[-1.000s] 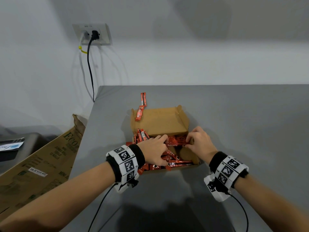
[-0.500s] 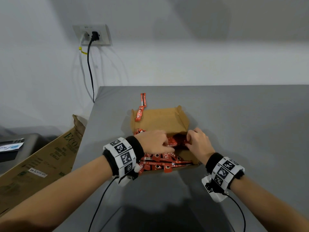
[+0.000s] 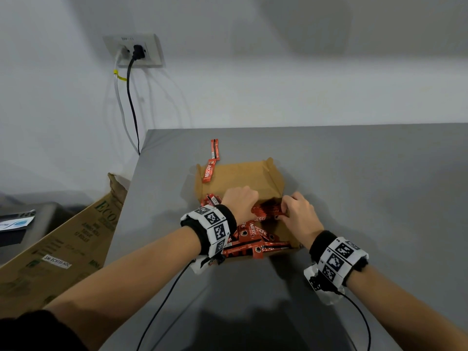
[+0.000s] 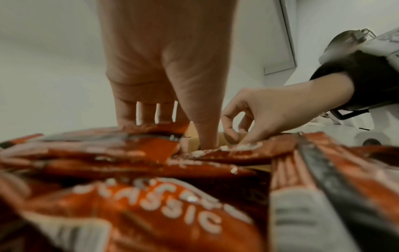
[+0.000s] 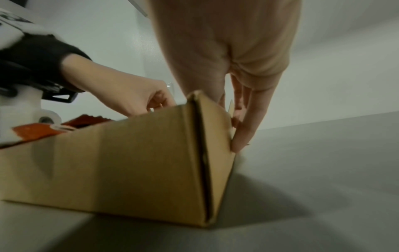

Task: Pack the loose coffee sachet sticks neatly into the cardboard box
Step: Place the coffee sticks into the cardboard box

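An open brown cardboard box (image 3: 238, 178) lies on the grey table (image 3: 367, 178) with its lid folded back. Red coffee sachet sticks (image 3: 253, 236) lie jumbled in its near half. My left hand (image 3: 240, 201) and right hand (image 3: 296, 211) grip the two ends of a sachet bundle (image 3: 268, 211) held crosswise over the box's far part. In the left wrist view my left hand (image 4: 172, 119) curls down into the sachets (image 4: 140, 204) and my right hand (image 4: 248, 126) pinches a sachet end. In the right wrist view my right little finger (image 5: 241, 133) touches the outside of the box wall (image 5: 129, 162).
One loose sachet (image 3: 214, 148) lies on the table behind the box, and another (image 3: 209, 171) leans on the lid's left corner. A large printed carton (image 3: 63, 244) stands off the table's left edge. A wall socket (image 3: 136, 50) with cables hangs at the back left.
My left hand has shifted from the near pile toward the back of the box, onto the bundle's left end. My right hand has barely moved.
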`<state>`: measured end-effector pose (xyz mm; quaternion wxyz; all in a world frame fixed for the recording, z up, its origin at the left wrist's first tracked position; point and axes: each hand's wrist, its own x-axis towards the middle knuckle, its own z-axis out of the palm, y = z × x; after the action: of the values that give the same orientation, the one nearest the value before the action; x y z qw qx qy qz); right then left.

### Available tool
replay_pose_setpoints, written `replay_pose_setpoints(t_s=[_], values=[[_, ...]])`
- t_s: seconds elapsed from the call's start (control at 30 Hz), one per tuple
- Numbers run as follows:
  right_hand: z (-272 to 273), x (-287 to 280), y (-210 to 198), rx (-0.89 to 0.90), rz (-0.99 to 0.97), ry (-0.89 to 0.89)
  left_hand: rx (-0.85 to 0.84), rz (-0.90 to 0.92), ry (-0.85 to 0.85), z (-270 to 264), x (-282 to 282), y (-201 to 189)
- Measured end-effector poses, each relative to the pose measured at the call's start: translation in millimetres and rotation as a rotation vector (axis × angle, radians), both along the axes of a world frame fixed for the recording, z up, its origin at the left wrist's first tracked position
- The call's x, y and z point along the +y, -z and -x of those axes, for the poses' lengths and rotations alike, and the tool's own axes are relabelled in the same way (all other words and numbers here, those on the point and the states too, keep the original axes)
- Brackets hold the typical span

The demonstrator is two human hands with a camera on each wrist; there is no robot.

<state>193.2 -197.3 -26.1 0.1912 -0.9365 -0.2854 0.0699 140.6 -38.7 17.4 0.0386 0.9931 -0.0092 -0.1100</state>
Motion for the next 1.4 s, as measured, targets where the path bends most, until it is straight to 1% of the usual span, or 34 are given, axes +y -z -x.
replay_pose_setpoints(t_s=[0.23, 0.4, 0.53, 0.6, 0.63, 0.7, 0.77, 0.8, 0.87, 0.9, 0.97, 1.03, 1.17, 1.4], values=[[2.2, -0.9, 0.6, -0.034, 0.001, -0.02, 0.0, 0.019, 0.034, 3.7, -2.7, -1.9], [1.3, -4.3, -6.4, 0.011, 0.034, -0.054, 0.01, 0.104, 0.003, 7.1, 6.0, -3.2], [2.7, -12.8, -13.8, 0.046, 0.053, -0.088, -0.064, 0.21, 0.004, 19.1, 22.7, -5.4], [6.0, -15.6, -15.3, 0.032, 0.077, -0.101, -0.056, 0.256, 0.049, 29.4, 27.3, -7.4], [8.3, -16.1, -15.8, -0.006, 0.098, -0.099, -0.051, 0.265, 0.087, 34.8, 27.2, -7.5], [13.3, -14.8, -17.3, -0.129, 0.121, -0.101, -0.055, 0.266, 0.199, 43.2, 23.9, -5.1], [17.7, -9.6, -18.9, -0.224, 0.117, -0.168, -0.026, 0.245, 0.302, 47.6, 21.2, 0.9], [20.1, -6.3, -19.4, -0.208, 0.134, -0.219, 0.0, 0.227, 0.336, 48.2, 20.5, 3.9], [25.3, 0.0, -17.1, -0.091, 0.21, -0.295, 0.054, 0.186, 0.369, 48.8, 18.6, 7.8], [27.0, 3.3, -16.5, -0.061, 0.27, -0.31, 0.075, 0.169, 0.37, 49.1, 17.4, 9.0], [29.3, 9.3, -14.3, -0.084, 0.375, -0.323, 0.089, 0.164, 0.357, 49.3, 15.6, 9.1], [30.0, 12.9, -12.5, -0.104, 0.42, -0.318, 0.092, 0.191, 0.338, 49.1, 17.1, 7.4], [27.6, 13.0, -12.5, -0.056, 0.4, -0.291, 0.045, 0.204, 0.324, 48.1, 21.8, 7.6], [25.9, 10.3, -8.1, -0.001, 0.293, -0.258, -0.019, 0.206, 0.247, 44.2, 21.7, 18.7]])
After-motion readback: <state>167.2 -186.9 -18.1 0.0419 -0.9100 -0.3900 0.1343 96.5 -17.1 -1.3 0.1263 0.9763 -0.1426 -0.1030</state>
